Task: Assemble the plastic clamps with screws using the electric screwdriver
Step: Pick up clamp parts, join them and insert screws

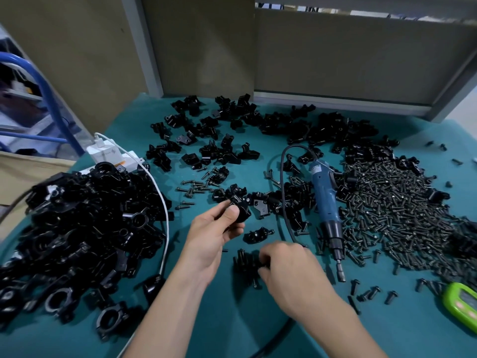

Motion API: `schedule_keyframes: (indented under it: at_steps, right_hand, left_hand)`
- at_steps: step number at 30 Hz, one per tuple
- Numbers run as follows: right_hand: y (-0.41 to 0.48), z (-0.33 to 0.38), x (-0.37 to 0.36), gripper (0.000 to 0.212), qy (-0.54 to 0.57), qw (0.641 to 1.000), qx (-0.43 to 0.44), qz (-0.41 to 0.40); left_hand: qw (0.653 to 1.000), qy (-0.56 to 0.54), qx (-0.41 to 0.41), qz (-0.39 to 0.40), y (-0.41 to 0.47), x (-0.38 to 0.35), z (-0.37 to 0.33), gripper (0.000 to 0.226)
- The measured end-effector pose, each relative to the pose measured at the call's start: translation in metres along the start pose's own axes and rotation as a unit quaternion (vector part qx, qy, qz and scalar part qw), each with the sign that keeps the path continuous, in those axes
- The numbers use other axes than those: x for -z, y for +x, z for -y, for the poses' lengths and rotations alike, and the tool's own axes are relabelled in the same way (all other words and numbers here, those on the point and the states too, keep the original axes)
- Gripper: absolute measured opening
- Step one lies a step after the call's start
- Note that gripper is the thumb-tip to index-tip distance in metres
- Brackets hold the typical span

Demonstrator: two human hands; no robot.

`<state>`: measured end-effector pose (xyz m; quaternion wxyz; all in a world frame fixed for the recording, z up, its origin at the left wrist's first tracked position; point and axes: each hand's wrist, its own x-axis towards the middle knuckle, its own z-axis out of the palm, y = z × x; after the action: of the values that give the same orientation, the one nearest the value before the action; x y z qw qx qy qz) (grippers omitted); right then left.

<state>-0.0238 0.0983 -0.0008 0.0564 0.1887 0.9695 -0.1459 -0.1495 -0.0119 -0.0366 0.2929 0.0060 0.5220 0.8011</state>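
My left hand (211, 235) holds a black plastic clamp (241, 209) pinched between thumb and fingers, lifted a little above the teal table. My right hand (289, 272) is lower, its fingers curled down onto a small cluster of black screws (246, 264); its fingertips are hidden. A loose clamp half (258, 235) lies between the two hands. The blue electric screwdriver (325, 202) lies on the table to the right of both hands, bit pointing toward me, with neither hand on it.
A big pile of assembled clamps (85, 228) fills the left side. Loose clamp halves (232, 130) spread across the back. A wide heap of screws (395, 218) lies right of the screwdriver. A green device (463, 306) sits at the right edge, a white charger (108, 152) back left.
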Motion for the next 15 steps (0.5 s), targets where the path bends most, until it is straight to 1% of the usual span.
schedule_keyframes:
  at_steps: [1,4,6,9,10,12,15]
  right_hand:
    - [-0.001,0.002,-0.003,0.005,-0.023,1.0,0.005,-0.007]
    - [-0.005,0.009,-0.009,0.016,-0.075,0.997,0.014,-0.009]
    - [-0.007,0.011,-0.008,0.019,-0.08,0.997,0.021,0.003]
    - [-0.007,0.004,-0.004,0.035,-0.076,0.997,0.031,0.007]
    - [-0.006,0.002,-0.004,0.034,-0.08,0.996,0.037,-0.001]
    - [-0.006,0.003,-0.006,0.026,-0.091,0.994,0.047,-0.023]
    - [-0.004,0.0,-0.012,0.026,-0.083,0.994,0.047,-0.057]
  left_hand:
    - [1.0,0.002,0.003,0.003,-0.001,0.0,0.001,0.071]
    - [1.0,0.002,0.007,0.003,-0.003,-0.001,0.001,0.074]
    - [1.0,-0.002,0.008,0.002,-0.003,0.0,0.001,0.074]
    - [1.0,-0.001,0.007,0.002,-0.002,0.0,0.001,0.069]
    - [1.0,0.0,0.007,0.003,-0.002,0.0,0.001,0.068]
    - [1.0,0.001,0.008,0.003,-0.001,-0.001,0.002,0.069]
    - [1.0,0.001,0.003,-0.001,0.002,-0.002,0.004,0.071]
